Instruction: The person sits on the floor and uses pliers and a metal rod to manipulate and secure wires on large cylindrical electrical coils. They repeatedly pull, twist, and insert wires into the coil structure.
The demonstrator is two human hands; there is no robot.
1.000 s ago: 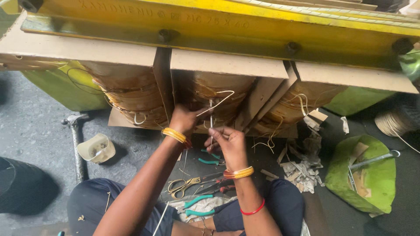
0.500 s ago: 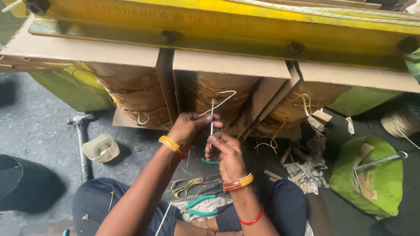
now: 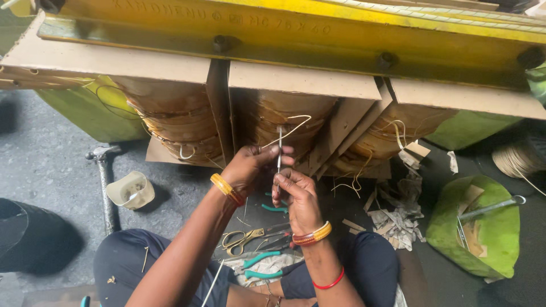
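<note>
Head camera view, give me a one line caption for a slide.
Seated person's left hand and right hand pinch a thin wire lead at the middle coil.

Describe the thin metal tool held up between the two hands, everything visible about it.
The thin metal tool is a slim, pale grey, blade-like strip, held almost upright before the middle paper-wrapped coil. The left hand pinches it near the middle; the right hand grips its lower end from below. Its tip rises to meet a pale wire lead coming off the coil. Its exact kind cannot be told.
</note>
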